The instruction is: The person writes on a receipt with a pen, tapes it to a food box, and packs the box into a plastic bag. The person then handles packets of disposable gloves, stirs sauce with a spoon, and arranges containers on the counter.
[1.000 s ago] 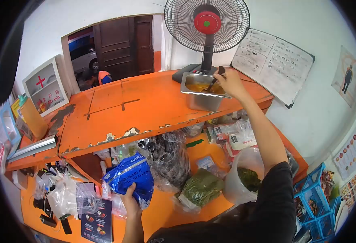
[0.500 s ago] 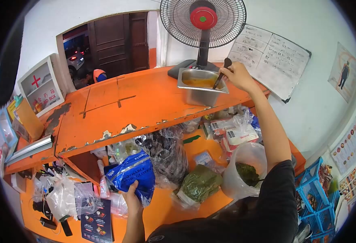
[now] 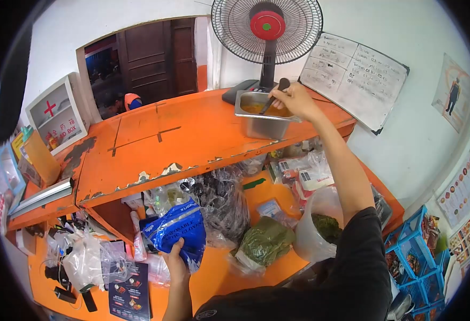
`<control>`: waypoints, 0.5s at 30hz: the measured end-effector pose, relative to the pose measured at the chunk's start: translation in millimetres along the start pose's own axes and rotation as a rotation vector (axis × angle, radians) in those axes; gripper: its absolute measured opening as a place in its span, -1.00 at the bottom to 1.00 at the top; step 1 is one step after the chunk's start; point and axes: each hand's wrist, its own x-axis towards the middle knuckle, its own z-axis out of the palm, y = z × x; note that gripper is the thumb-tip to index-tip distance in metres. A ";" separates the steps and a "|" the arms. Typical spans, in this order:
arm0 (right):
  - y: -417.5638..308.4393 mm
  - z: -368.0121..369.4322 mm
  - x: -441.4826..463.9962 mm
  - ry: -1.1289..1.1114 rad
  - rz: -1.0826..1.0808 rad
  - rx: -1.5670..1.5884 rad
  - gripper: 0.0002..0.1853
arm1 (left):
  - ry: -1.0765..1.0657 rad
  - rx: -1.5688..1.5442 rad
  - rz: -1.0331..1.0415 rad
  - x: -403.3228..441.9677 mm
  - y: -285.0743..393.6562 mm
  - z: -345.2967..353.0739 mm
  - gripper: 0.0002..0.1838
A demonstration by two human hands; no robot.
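Observation:
My right hand [image 3: 293, 101] is closed around the dark handle of a utensil [image 3: 270, 101], whose lower end dips into orange-yellow liquid and is hidden there. The liquid lies in a deep steel food pan [image 3: 270, 127] on the orange upper counter [image 3: 192, 123]. Lower down, my left hand [image 3: 177, 262] grips the bottom of a blue packet of disposable gloves [image 3: 179, 230], thumb on its front. To its right are a plastic bag of green leaves [image 3: 264, 243] and a translucent tub [image 3: 307, 235] with dark green contents.
A fan [image 3: 267, 32] stands behind the pan. Black plastic bags [image 3: 219, 206] fill the shelf below the counter. A first aid box [image 3: 58, 115] stands at the left, blue crates [image 3: 414, 262] at the lower right. A person in an orange vest [image 3: 132, 100] is beyond the opening.
My right hand has moved left across the pan with the utensil, which now enters the liquid nearer the middle. My left hand keeps the glove packet in about the same place.

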 end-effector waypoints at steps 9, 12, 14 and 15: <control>15.3 -23.4 -1.6 0.174 -0.012 -0.358 -0.68 | -0.043 0.005 -0.001 1.0 -1.9 5.1 -0.53; 25.6 -5.2 6.0 0.171 0.012 -0.226 -0.70 | -0.053 0.026 0.013 1.7 -5.2 4.1 -0.53; 21.1 9.5 8.1 0.149 0.034 -0.063 -0.70 | -0.040 0.036 0.016 1.1 -6.4 3.5 -0.53; 11.8 12.7 6.5 0.118 0.051 -0.044 -0.71 | -0.042 0.040 0.016 0.8 -5.9 2.6 -0.53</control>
